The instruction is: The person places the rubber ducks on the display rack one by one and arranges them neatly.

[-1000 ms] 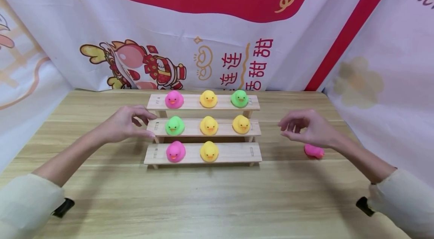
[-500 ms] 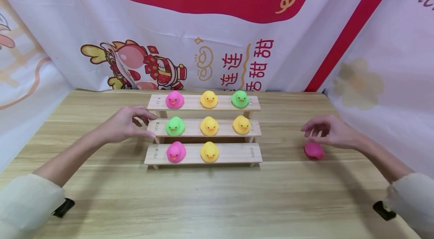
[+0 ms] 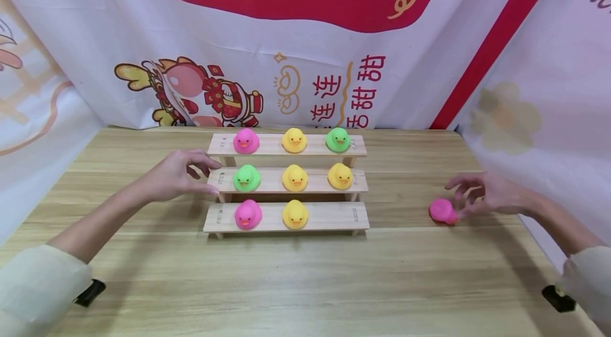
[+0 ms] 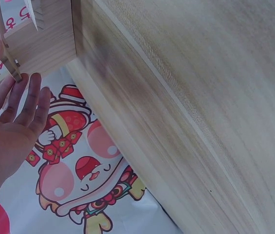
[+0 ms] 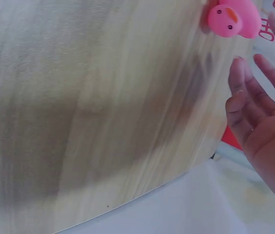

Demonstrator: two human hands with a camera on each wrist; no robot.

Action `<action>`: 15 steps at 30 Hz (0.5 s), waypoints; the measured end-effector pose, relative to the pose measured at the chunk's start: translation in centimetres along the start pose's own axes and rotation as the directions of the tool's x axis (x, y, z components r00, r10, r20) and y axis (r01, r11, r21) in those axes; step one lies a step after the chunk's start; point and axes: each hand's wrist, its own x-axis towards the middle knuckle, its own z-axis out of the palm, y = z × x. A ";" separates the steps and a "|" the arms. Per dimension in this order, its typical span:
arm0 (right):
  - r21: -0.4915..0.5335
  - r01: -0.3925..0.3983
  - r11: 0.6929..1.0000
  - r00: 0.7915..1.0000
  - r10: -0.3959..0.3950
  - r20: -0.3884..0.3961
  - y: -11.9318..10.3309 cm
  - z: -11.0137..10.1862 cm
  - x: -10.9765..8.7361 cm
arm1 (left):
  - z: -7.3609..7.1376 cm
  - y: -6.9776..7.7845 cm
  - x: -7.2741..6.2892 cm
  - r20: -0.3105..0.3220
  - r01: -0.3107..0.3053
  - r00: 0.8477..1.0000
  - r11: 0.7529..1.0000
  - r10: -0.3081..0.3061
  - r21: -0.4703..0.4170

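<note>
In the head view, a three-tier wooden display stand (image 3: 329, 215) bears pink, yellow and green rubber ducks in rows. My left hand (image 3: 174, 175) grips the left end of its middle tier, thumb at the front edge and fingers behind. The left wrist view shows the plank's end between thumb and fingertips of that hand (image 4: 10, 126). To the right of the stand, a pink rubber duck (image 3: 442, 211) lies tipped over on the table. My right hand (image 3: 496, 193) is just right of it, fingers loosely bent. In the right wrist view a gap shows between the fingers and the duck (image 5: 227, 19).
Two ducks, one pink (image 3: 247, 215) and one yellow (image 3: 295, 215), sit on the bottom tier; the upper tiers bear three each. A printed cloth (image 3: 191, 24) hangs behind the wood-grain table (image 3: 286, 284), with white cloth at both sides.
My right hand has moved right and down, from left of the tipped pink duck, past it, to its right side. The left hand and the stand have stayed put.
</note>
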 end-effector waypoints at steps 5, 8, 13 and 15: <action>0.018 -0.027 0.999 0.997 0.026 0.070 0.3 0.6 0.2 | 0.0 0.1 -0.1 -0.001 0.002 1.000 1.000 -0.002 -0.002; 0.008 -0.005 1.000 0.998 0.004 0.067 0.3 1.2 0.6 | 0.0 0.1 -0.1 0.001 0.005 1.000 1.000 -0.005 -0.004; -0.015 -0.005 1.000 0.999 0.006 0.050 0.2 1.7 1.1 | 0.0 0.1 -0.1 0.002 0.011 1.000 1.000 -0.011 -0.010; -0.021 -0.017 1.000 0.999 0.018 0.047 0.0 1.8 1.3 | 0.0 0.1 -0.1 0.002 0.014 1.000 1.000 -0.014 -0.013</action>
